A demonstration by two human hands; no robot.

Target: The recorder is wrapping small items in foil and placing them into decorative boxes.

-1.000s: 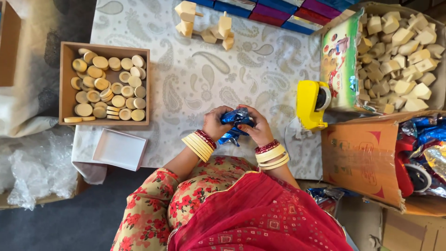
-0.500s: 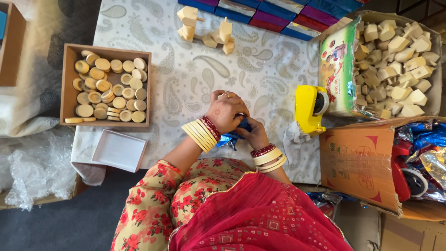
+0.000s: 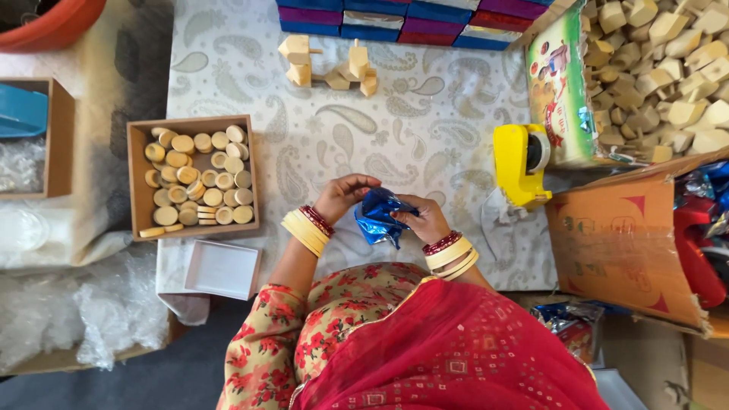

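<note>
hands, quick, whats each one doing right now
Left hand: fingers curled, touching the top of the blue foil wrapper.
Right hand: closed on the blue foil wrapper.

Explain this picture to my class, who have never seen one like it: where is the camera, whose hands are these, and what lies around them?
The camera sits on a person's head and looks straight down. The left hand and right hand are that person's own; together they hold a shiny blue wrapper over a patterned cloth. To the left stands a box of wooden discs, with a small white tray below it. To the right are a yellow tape dispenser and a carton of wooden pieces.
</note>
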